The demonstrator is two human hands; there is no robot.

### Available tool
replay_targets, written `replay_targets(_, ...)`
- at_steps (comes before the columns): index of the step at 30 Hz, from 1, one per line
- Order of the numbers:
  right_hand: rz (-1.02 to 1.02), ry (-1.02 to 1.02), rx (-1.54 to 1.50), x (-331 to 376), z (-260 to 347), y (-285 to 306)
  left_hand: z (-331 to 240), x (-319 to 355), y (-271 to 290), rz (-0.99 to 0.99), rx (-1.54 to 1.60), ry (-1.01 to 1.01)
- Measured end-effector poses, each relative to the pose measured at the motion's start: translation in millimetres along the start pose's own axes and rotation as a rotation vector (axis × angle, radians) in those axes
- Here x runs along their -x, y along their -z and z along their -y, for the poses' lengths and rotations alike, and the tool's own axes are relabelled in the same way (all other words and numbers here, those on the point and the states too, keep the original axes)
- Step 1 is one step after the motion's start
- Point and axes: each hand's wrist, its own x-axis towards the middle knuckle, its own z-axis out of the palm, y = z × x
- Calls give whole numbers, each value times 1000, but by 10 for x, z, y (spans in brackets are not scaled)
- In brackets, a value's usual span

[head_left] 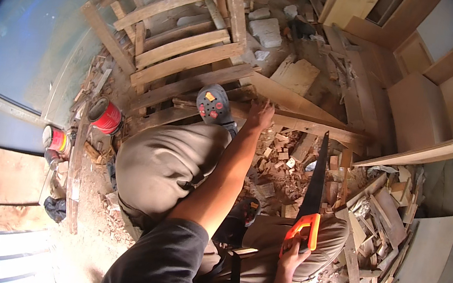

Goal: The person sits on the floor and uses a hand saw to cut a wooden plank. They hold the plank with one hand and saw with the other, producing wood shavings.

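My right hand [293,254] grips the orange handle of a handsaw [315,183], above my right thigh. The dark blade points away from me, its tip near a long wooden plank [304,123]. My left arm reaches forward, and my left hand [261,115] is closed over that plank, its fingers partly hidden. Left of this hand, my foot in a grey clog [214,105] presses on the wood. The blade looks apart from the plank. A second clog [249,207] shows in part between my legs.
A slatted wooden frame [181,54] lies ahead to the left. Two red paint cans [106,116] [56,139] stand at the left. Wood offcuts [283,152] litter the floor ahead, with a scrap pile [386,222] at the right. Plywood cabinets [423,100] stand at the far right.
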Motion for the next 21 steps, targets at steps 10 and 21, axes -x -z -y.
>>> replay_targets(10, -53, -33, -116, -28, -46, 116, 163, -226, 155, 251, 93, -72)
replay_targets(21, 20, -32, -84, -80, -145, 107, 5, -105, 263, 31, -82, -75)
